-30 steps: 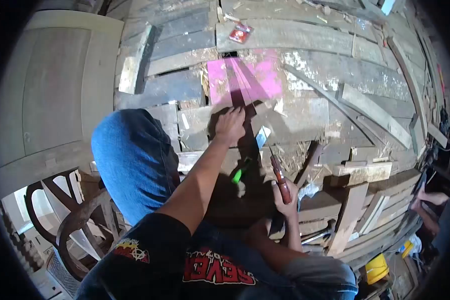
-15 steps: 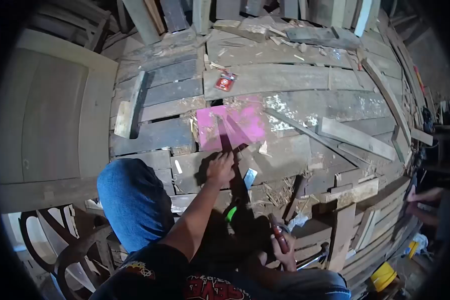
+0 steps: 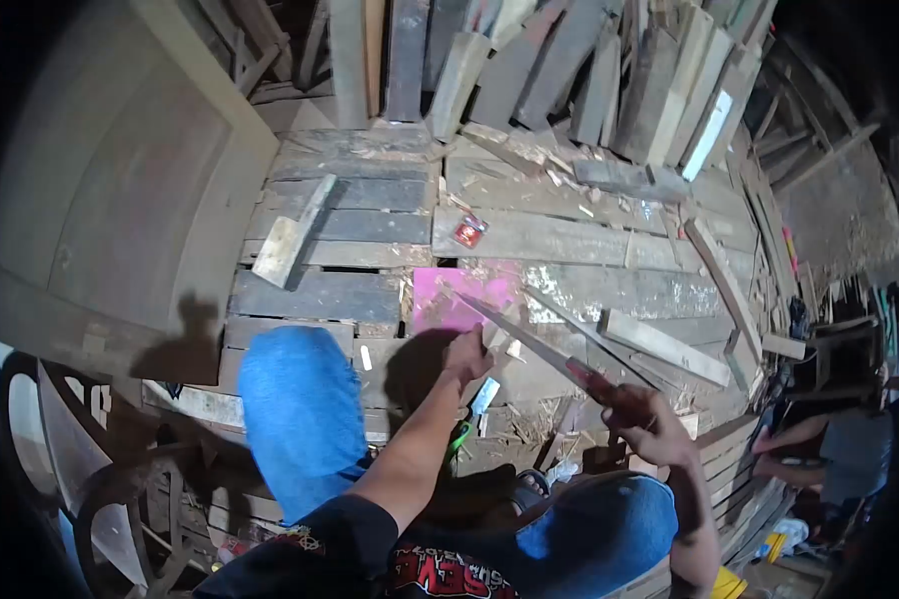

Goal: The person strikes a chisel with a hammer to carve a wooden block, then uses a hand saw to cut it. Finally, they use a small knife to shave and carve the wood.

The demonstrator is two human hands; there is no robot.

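My right hand (image 3: 644,419) is closed around the reddish-brown handle of a hand saw (image 3: 519,334). The long tapering blade points up and left, its tip over a bright pink patch (image 3: 435,290) on the boards. My left hand (image 3: 467,354) is closed just below that patch, its fingers round what looks like a narrow piece of wood (image 3: 496,337), mostly hidden by the hand. The blade passes just beyond the left fingers; whether it touches the wood I cannot tell. A pale blue flat object (image 3: 485,395) lies beside my left wrist.
A red packet (image 3: 469,231) lies on the plank floor (image 3: 529,232). Loose timbers lie left and right, including a squared beam (image 3: 664,347). Upright boards (image 3: 459,85) line the back; a panelled door (image 3: 140,190) stands left. Another person's legs (image 3: 794,449) show at right.
My right hand has risen from beside my lap to the right of the pink patch, bringing the saw blade into plain view. The camera view has tilted up; my left hand stays near the patch.
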